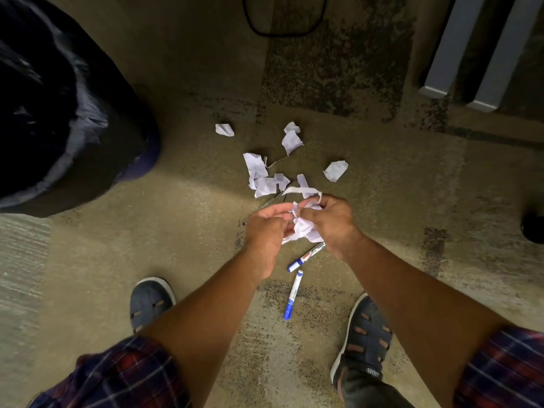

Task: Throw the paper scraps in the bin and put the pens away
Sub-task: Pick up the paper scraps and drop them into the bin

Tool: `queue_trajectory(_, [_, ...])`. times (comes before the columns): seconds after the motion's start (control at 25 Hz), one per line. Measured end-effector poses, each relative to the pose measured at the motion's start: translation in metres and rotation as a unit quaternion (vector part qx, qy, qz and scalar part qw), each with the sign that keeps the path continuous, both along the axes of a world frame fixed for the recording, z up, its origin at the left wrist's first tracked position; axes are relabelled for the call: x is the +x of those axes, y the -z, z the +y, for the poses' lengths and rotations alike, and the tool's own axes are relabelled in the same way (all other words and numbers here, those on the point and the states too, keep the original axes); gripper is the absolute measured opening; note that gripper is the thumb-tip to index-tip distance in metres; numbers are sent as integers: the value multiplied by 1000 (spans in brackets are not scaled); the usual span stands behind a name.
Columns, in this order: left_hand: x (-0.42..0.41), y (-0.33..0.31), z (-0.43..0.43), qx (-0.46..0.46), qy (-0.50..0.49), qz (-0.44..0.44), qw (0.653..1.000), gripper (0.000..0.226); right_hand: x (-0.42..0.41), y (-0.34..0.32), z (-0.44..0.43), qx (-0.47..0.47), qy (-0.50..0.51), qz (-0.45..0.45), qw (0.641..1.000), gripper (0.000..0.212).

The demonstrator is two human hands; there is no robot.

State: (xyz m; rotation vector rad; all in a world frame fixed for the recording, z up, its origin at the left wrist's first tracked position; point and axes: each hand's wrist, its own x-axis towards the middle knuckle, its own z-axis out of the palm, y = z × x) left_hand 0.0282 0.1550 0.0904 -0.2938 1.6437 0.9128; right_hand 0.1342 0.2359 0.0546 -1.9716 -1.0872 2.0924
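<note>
My left hand (266, 231) and my right hand (331, 222) are held together above the floor, both closed around a crumpled bunch of white paper scraps (303, 228). Several more scraps (262, 175) lie on the floor just beyond my hands, one crumpled piece (335, 170) to the right and another (224, 130) farther off. Two blue-and-white markers lie below my hands: one (304, 257) partly under my right wrist, the other (293, 294) nearer my feet. A thin dark pen (272, 200) shows past my left hand. The bin (88, 136), lined with a black bag, stands at the left.
My two dark shoes (151, 301) (365, 340) stand on the mottled floor. A black cable loop (282, 22) lies at the top middle. Grey metal legs (471, 54) rise at the top right, and a dark round object (534, 228) sits at the right edge.
</note>
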Motion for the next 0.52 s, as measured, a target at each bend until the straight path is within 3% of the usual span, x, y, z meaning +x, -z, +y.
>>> queue_trajectory(0.12, [-28, -27, -10, 21, -25, 38, 999, 39, -18, -30, -3, -33, 75, 39, 996, 18])
queue_trajectory(0.32, [-81, -66, -27, 46, -85, 24, 995, 27, -63, -73, -10, -75, 154, 116, 978, 21])
queue_trajectory(0.52, [-145, -107, -54, 63, -28, 184, 980, 30, -126, -118, -16, -73, 95, 169, 978, 30])
